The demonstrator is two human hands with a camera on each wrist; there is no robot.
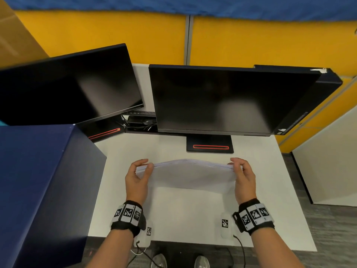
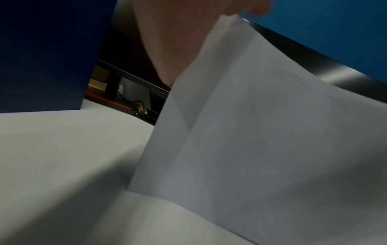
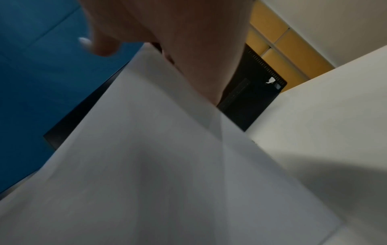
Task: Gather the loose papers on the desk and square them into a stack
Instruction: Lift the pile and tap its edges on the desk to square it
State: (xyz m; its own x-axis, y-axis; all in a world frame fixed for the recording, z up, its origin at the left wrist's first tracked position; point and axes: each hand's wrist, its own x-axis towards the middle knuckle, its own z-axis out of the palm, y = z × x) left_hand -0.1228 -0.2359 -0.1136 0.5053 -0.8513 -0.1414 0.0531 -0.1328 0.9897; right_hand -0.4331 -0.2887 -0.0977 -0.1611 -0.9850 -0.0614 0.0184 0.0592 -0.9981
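A stack of white papers (image 1: 189, 175) stands upright on its long edge on the white desk (image 1: 173, 219), bowed slightly at the top. My left hand (image 1: 142, 168) grips its left end and my right hand (image 1: 236, 167) grips its right end, thumbs on the near side. The left wrist view shows the papers (image 2: 261, 140) rising from the desk with the left hand (image 2: 178, 41) at their top edge. In the right wrist view the papers (image 3: 157, 157) fill the frame below the right hand (image 3: 188, 41). The lower edge rests on the desk.
Two dark monitors (image 1: 222, 99) (image 1: 67, 88) stand behind the papers, the right one's base (image 1: 210, 145) just beyond the stack. A tall dark blue box (image 1: 42, 190) stands at the left. The desk's right edge (image 1: 295, 190) drops to the floor. Yellow partitions (image 1: 270, 41) back the desk.
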